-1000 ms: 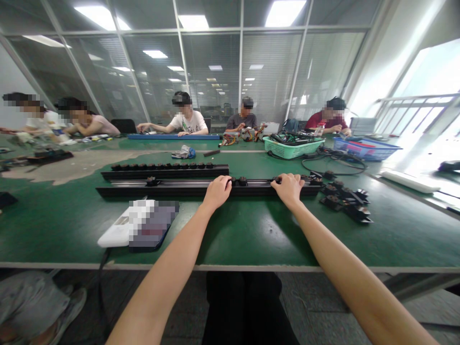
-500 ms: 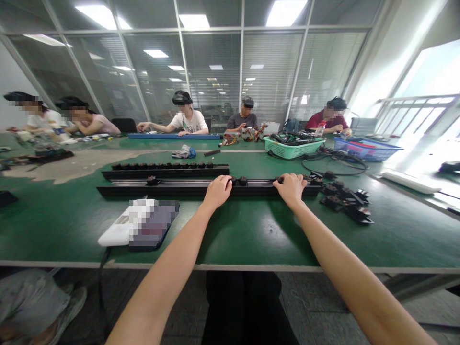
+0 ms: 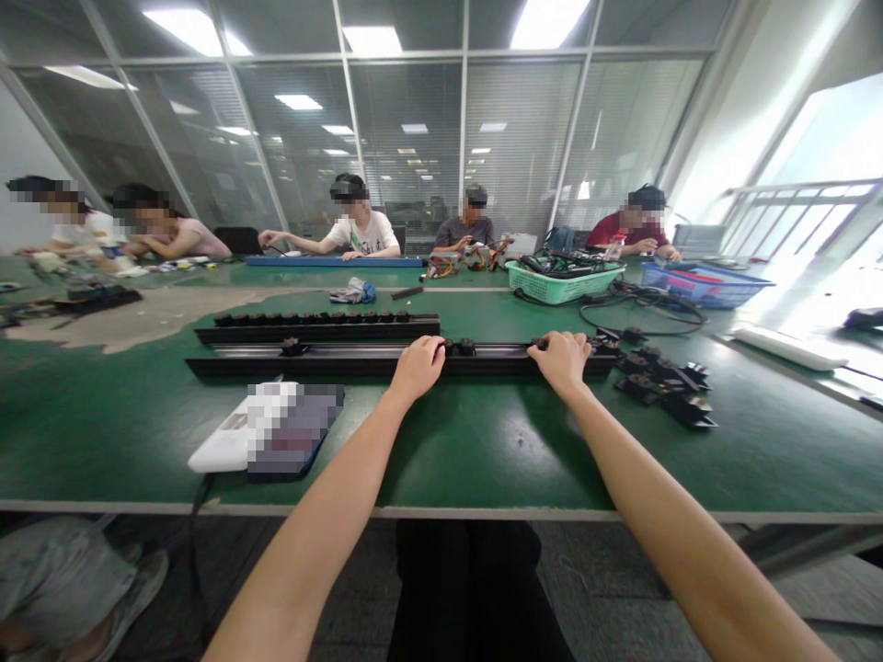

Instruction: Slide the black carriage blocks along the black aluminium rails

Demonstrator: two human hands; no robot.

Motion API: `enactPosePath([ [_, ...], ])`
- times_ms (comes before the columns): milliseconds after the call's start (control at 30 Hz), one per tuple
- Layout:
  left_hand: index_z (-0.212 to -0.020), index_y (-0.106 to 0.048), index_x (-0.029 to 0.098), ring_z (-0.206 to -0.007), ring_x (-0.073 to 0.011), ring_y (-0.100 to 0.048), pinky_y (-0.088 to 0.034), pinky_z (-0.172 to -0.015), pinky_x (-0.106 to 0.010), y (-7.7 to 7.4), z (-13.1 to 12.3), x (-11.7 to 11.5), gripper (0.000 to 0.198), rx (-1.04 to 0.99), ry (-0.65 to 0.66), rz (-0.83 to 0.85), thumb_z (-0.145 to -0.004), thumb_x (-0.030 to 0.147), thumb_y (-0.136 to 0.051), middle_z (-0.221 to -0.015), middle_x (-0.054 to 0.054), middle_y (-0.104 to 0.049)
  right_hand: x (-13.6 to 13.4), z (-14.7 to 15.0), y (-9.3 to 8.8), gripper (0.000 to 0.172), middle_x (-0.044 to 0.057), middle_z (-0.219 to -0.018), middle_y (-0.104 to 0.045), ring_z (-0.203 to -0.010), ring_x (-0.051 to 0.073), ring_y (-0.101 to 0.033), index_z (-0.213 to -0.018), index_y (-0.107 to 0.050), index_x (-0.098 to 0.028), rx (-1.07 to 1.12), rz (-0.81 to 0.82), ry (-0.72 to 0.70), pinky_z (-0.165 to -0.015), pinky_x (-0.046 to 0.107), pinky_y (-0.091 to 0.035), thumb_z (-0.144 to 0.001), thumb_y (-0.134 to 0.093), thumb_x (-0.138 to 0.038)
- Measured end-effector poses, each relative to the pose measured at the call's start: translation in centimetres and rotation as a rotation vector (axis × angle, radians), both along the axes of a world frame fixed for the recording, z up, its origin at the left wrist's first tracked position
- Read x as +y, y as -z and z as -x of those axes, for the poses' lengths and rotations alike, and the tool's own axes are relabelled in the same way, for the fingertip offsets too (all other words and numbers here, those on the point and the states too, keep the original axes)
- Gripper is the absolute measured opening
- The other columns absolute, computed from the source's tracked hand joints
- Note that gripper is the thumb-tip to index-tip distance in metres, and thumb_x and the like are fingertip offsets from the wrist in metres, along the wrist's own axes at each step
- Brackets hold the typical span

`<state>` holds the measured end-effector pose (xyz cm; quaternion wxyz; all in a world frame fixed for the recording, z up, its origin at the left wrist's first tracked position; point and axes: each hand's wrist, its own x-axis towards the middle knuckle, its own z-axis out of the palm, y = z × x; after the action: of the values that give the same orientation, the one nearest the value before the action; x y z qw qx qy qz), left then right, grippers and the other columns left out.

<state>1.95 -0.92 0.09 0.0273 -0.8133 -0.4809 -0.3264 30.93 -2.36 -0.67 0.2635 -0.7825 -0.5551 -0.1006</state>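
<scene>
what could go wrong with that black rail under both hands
If the black rail slides right under the left hand and right hand, it could knock the loose black fittings near its end. Pushed forward, it might hit the second rail behind it.

Black rail (image 3: 310,367) (green tabletop (image 3: 103,441))

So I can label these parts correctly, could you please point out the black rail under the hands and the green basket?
Black rail (image 3: 310,366): head view, on its front face.
Green basket (image 3: 558,290): head view, on its front wall.
</scene>
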Motion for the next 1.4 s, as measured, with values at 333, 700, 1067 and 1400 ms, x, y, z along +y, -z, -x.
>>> enactPosePath([
  [333, -0.124, -0.069, 0.02, -0.119, -0.0256, -0.067, -0.052, -0.106, -0.04, 0.0, 0.0, 0.0, 0.032, -0.005, -0.003, 0.0, -0.104, 0.025, -0.045, -0.127, -0.011, -0.072, 0.2, -0.3, 0.2, 0.04, 0.019, -0.113, -0.068, -0.11, 0.035, -0.045, -0.106, -0.076, -0.014, 0.023, -0.003, 0.007, -0.094, 0.046, -0.033, -0.085, -0.055, -0.041],
  [700, -0.126, -0.069, 0.019, -0.119, -0.0255, -0.067, -0.053, -0.105, -0.039, 0.1, 0.1, 0.0, 0.033, -0.004, -0.005, 0.006, -0.104, 0.025, -0.045, -0.127, -0.011, -0.072, 0.8, -1.4, 0.5, 0.04, 0.017, -0.117, -0.071, -0.114, 0.034, -0.046, -0.113, -0.077, -0.015, 0.046, -0.001, -0.041, -0.095, 0.043, -0.034, -0.088, -0.057, -0.039],
  [1067, -0.127, -0.068, 0.017, -0.121, -0.0256, -0.066, -0.052, -0.106, -0.039, 0.0, 0.0, -0.1, 0.033, 0.009, -0.01, 0.006, -0.104, 0.024, -0.045, -0.128, -0.012, -0.071, 0.7, -2.1, 0.2, 0.034, 0.013, -0.109, -0.077, -0.112, 0.035, -0.051, -0.108, -0.081, -0.019, 0.105, -0.014, -0.061, -0.095, 0.045, -0.036, -0.088, -0.063, -0.04],
  [1400, -0.127, -0.068, 0.016, -0.121, -0.0264, -0.066, -0.052, -0.106, -0.04, -0.1, 0.0, -0.2, 0.034, 0.011, -0.007, 0.016, -0.104, 0.024, -0.045, -0.13, -0.012, -0.071, 0.5, -2.4, -0.1, 0.033, 0.012, -0.104, -0.078, -0.11, 0.035, -0.05, -0.105, -0.082, -0.021, 0.18, -0.031, -0.056, -0.095, 0.047, -0.035, -0.085, -0.067, -0.043],
])
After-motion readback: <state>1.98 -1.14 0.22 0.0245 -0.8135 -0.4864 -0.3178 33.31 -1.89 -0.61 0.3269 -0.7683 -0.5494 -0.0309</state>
